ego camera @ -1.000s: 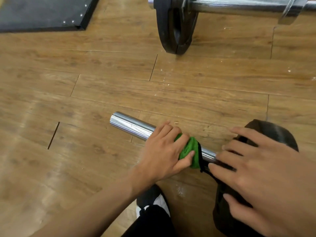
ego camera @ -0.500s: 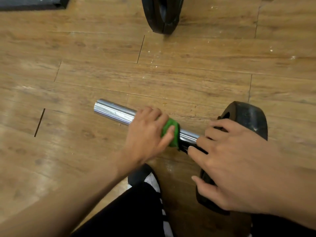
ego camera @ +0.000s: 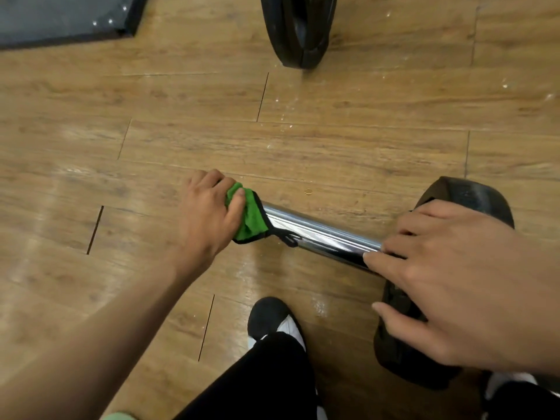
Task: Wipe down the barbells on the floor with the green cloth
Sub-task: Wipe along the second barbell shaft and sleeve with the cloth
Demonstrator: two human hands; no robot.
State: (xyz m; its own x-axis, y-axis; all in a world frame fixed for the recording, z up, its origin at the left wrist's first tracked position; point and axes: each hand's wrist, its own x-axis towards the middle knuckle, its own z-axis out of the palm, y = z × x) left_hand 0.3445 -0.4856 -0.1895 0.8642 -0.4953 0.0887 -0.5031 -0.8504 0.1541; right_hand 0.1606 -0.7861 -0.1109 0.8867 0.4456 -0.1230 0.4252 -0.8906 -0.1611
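Sliding left since half a second ago, the left grip (ego camera: 209,216), a bare hand, has carried the green microfibre cloth with black edging (ego camera: 250,218) out to the left end of the shiny chrome barbell sleeve (ego camera: 321,234), so a longer run of bare chrome now shows between the two hands. That left grip is curled tight round the cloth, which is wrapped over the tip of the sleeve and hides it; a black loop of the cloth hangs against the chrome. The right grip (ego camera: 460,283), the other bare hand, lies flat with its fingers spread, fingertips touching the sleeve's right part and the palm over the black rubber weight plate (ego camera: 472,195) standing on edge at the near right.

One sleeve, one cloth and two black plates are in view: the second black weight plate (ego camera: 298,31) stands far off at the top, well apart. One dark grey floor mat (ego camera: 60,16) fills the far left corner. One small gold ring (ego camera: 308,191) lies on the brown wood-plank floor (ego camera: 333,140) just beyond the sleeve. One black-and-white shoe (ego camera: 272,318) sits near, below the sleeve.
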